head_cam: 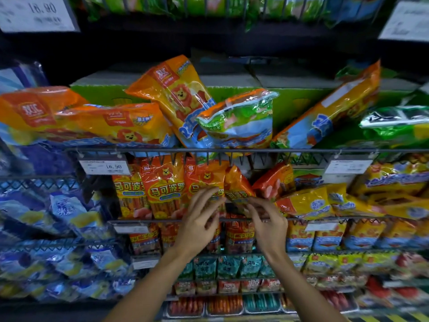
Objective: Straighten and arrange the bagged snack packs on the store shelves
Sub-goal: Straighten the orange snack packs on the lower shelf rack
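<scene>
- Step in hand, as I read it: righting the tilted orange pack [238, 185] on the second wire shelf, the one leaning left against the upright row of orange packs [162, 184]
- Left hand [200, 219] has its fingers spread and half-curled, tips on the face of the rightmost upright pack, just beside the tilted one; pressing, not gripping
- Right hand [267, 223] pinches thumb and forefinger at the tilted pack's lower edge; whether film is actually caught between them I cannot tell (fingertips overlap the bag)
- To do it well: left hand braces the row so it doesn't domino, right hand swings the pack's bottom in behind the front rail [313, 219] and stands it face out
- Grip a seam or corner, not the middle; the glossy film looks slippery and would crumple
- Next in line: a red-orange pack [274, 180] slumped to the right of it, then the yellow packs [306, 202] lying flat
- Top shelf is worse: orange lion packs [176, 96] and a green pack [239, 117] heaped at angles; leave those until this row stands
</scene>
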`<state>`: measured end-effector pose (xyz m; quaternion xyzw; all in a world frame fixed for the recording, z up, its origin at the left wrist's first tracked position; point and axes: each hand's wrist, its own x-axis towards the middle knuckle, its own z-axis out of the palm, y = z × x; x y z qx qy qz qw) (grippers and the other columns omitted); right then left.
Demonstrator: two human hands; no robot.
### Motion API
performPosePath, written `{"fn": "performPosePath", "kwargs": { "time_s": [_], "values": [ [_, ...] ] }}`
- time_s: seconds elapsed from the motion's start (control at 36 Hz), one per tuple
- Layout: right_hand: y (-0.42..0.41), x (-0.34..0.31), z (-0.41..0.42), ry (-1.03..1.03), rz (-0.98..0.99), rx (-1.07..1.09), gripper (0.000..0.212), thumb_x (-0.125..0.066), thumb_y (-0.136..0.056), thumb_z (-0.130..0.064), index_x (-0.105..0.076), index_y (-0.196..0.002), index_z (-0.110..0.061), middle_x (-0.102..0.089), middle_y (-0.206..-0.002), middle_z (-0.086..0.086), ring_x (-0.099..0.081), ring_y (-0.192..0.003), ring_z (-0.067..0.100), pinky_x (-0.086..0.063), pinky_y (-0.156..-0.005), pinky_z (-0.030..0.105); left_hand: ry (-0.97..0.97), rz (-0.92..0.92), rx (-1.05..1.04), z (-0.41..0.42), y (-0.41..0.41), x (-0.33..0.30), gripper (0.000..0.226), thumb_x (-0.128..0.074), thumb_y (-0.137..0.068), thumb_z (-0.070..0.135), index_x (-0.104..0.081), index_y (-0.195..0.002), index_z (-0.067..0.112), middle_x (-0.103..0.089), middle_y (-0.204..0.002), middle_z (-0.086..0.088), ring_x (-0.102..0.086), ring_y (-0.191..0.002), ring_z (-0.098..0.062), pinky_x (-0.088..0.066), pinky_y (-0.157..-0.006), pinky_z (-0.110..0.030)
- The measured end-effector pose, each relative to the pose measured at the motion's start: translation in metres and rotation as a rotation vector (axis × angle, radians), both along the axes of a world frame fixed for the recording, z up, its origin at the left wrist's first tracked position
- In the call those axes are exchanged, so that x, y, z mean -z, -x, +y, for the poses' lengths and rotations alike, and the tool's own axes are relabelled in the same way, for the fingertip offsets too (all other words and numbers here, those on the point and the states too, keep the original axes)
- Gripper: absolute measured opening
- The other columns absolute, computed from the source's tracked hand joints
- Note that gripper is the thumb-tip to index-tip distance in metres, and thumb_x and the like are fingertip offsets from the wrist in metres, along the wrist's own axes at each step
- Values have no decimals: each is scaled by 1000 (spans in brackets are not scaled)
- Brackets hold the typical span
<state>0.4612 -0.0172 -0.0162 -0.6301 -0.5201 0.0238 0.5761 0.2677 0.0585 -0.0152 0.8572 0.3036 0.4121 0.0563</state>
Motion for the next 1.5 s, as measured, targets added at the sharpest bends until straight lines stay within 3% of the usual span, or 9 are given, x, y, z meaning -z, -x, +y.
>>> {"fn": "performPosePath", "kwargs": {
  "time_s": [0.14, 0.42, 0.72, 0.89, 1.06, 1.19, 1.28, 1.42, 1.5],
  "values": [
    [-5, 3, 2, 51, -86, 83, 35, -75, -92, -19, -68, -127, -19, -62, -119, -13, -61, -111, 16, -55, -94, 43, 26, 188, -21, -5, -10, 2, 72, -68, -97, 21, -33, -159, 31, -17, -170, 5, -13, -158, -24, -28, -112, -30],
    [18, 16, 7, 208, -195, 165, 58, -67, -99, -30, -45, -152, -22, -41, -156, -4, -37, -146, 18, -48, -109, 44, 102, 288, 52, 5, 2, 9, 84, -67, -97, 19, -17, -163, 30, 3, -172, 8, 7, -159, -20, -1, -123, -39],
    [7, -10, 25, 135, -320, 217, 39, -71, -97, -23, -66, -135, -17, -72, -124, 3, -75, -93, 23, -61, -64, 33, 92, 225, 93, 7, 4, 11, 74, -65, -97, 17, -28, -160, 26, -5, -172, 7, 1, -159, -22, -15, -127, -50],
    [-18, -16, 20, 95, -302, 139, 35, -72, -94, -21, -70, -128, -13, -77, -114, 2, -74, -83, 15, -53, -67, 20, 78, 122, 35, 2, -10, 12, 61, -68, -95, 12, -47, -151, 25, -18, -169, 5, -9, -158, -24, -22, -125, -51],
    [-41, -22, 16, 122, -289, 43, 35, -75, -94, -19, -70, -128, -12, -78, -103, 1, -70, -69, 10, -42, -62, 6, 215, 6, 13, -14, -38, 13, 50, -64, -97, 10, -55, -144, 24, -31, -152, 18, -23, -142, 2, -20, -115, -7],
    [-53, -27, 11, 112, -271, 45, 37, -76, -93, -21, -69, -128, -9, -78, -103, 6, -72, -68, 16, -45, -61, 13, 512, -53, -115, -21, -60, 20, 61, -54, -104, 30, -27, -158, 36, -40, -155, 14, -43, -141, -8, -44, -112, -37],
    [-58, -30, 7, 125, -228, 12, 39, -73, -95, -25, -68, -130, -10, -78, -106, 6, -73, -72, 17, -51, -63, 20, 623, -58, -147, -23, -74, 12, 74, -58, -103, 35, -13, -162, 32, -48, -150, 16, -48, -134, -2, -38, -114, -27],
    [-61, -32, 4, 173, -209, -4, 37, -69, -97, -29, -68, -131, -14, -78, -102, 3, -71, -69, 15, -52, -60, 22, 873, -302, -74, -15, -93, -8, 31, -60, -103, 17, -51, -129, 31, -68, -117, 11, -65, -114, -6, -52, -99, -28],
    [-62, -32, 4, 219, -171, -33, 41, -64, -98, -39, -64, -135, -19, -78, -98, -1, -70, -64, 8, -59, -58, 32, 859, -402, -149, -12, -96, -19, 22, -61, -102, 10, -63, -123, 11, -63, -96, 19, -62, -86, 19, -48, -80, -10]
  ]
}}
